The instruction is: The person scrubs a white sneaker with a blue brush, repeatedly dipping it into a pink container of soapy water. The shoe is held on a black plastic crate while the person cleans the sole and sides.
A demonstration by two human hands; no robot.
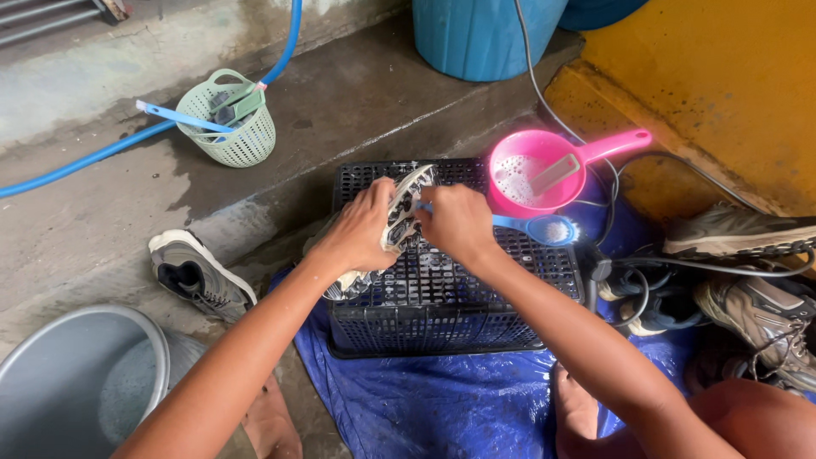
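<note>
A pink plastic dipper with a long handle point(534, 174), at two o'clock from the hands, holds soapy foam and a pale flat piece resting against its wall. At ten o'clock a pale green perforated plastic basket point(242, 140) holds brushes, one light blue handle sticking out to the left. A grey metal basin point(51, 374) at seven o'clock contains cloudy water. A blue plastic barrel point(480, 34) stands at twelve o'clock; its contents cannot be seen.

At centre, the left hand point(361, 229) is curled tightly around a soapy grey-and-white sports shoe point(406, 208), turned sole-up on a black plastic lattice crate point(442, 297) that sits upside down on a blue tarpaulin point(425, 399). The right hand point(459, 223) is closed around a blue-handled scrubbing brush point(544, 228), whose far end touches the shoe while its foamy round head points toward three o'clock.

A second grey shoe point(195, 276) lies on wet concrete at nine o'clock; more worn shoes point(748, 255) lie at three o'clock.
</note>
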